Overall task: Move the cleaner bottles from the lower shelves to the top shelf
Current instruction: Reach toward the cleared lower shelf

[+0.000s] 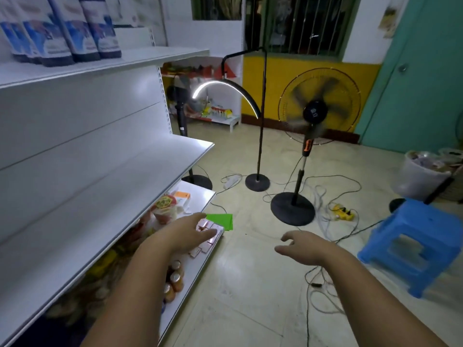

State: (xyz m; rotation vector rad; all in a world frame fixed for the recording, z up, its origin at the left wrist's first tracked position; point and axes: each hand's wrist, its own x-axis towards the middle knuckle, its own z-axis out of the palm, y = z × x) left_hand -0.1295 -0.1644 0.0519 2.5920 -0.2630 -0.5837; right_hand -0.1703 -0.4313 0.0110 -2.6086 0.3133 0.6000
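Note:
Several white-and-blue cleaner bottles [60, 28] with dark bases stand in a row at the left of the top shelf [155, 57]. The middle shelf [140, 171] below it is bare. My left hand [185, 234] is held out, fingers spread and holding nothing, over the front of the bottom shelf [198, 269], above flat pink packets [208, 234]. My right hand [300, 246] hovers open over the floor, to the right of the shelving, with nothing in it.
The bottom shelf holds small orange-capped bottles [175, 279], snack bags and a round jar [165, 206]. A running fan [313, 116], two lamp stands [258, 181], cables and power strips crowd the floor. A blue plastic stool [421, 244] stands at right, a white bin [423, 176] behind it.

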